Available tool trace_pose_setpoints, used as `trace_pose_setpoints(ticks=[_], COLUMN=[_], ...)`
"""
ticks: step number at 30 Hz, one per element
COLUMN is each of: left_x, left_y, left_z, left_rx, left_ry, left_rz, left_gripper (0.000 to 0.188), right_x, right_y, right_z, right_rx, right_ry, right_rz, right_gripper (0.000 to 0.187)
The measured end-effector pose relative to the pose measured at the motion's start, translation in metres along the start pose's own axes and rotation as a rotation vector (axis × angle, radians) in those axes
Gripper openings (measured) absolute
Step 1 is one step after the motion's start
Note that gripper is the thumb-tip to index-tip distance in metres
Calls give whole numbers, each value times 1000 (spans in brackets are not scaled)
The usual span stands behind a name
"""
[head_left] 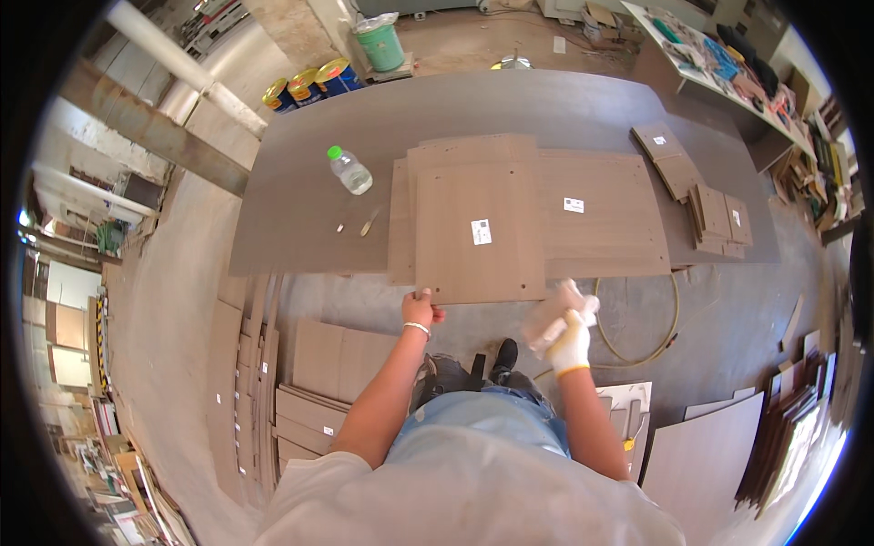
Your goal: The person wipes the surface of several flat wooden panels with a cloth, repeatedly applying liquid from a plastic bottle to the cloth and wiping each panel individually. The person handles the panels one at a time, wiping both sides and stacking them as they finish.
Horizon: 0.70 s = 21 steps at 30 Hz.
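Observation:
At the near left corner of the top brown wood panel (480,264), my bare left hand (420,310) grips the edge, with a light bracelet at the wrist. The panel bears a white label and small holes near its corners. It lies on other brown panels (605,241), and its near edge juts past the table. My right hand (571,344), in a white glove, is closed around a pale, crumpled rag (548,326), smeared by motion. The rag is beside the panel's near right corner; whether it touches the edge I cannot tell.
On the wide brown table (300,218) stand a water bottle (350,171) with a green cap, a small knife-like tool (369,223) and stacks of narrow boards (669,159). Panels (328,359) lean at lower left, others (706,446) at lower right. A yellow hose (675,314) crosses the floor.

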<state>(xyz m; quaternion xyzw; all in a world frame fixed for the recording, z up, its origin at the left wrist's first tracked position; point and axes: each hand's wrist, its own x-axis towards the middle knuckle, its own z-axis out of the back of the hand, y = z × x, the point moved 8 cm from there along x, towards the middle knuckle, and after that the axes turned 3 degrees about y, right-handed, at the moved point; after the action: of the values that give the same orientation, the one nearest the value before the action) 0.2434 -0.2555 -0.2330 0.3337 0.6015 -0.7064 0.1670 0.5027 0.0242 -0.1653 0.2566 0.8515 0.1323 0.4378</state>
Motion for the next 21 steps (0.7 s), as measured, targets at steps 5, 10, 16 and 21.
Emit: trace_pose_setpoints(ticks=[5,10,16,21], left_x=[-9,1,32,101], left_y=[-79,-151,-214,-208], left_z=[-23,-28,-112,-156], left_rx=[611,1075,1248,1419], left_ry=[-344,-447,-164,-16], left_rz=[-258,-320,-855,-1157], left_gripper=[80,75,53,58], right_x=[56,59,46,22], right_y=[2,41,73,-46], right_z=[-44,-39,-118,-245], right_rx=[142,-162,-1374,-1794], right_ry=[-27,26,-131,451], right_rz=[14,89,848,1141], right_gripper=[22,8,37,51])
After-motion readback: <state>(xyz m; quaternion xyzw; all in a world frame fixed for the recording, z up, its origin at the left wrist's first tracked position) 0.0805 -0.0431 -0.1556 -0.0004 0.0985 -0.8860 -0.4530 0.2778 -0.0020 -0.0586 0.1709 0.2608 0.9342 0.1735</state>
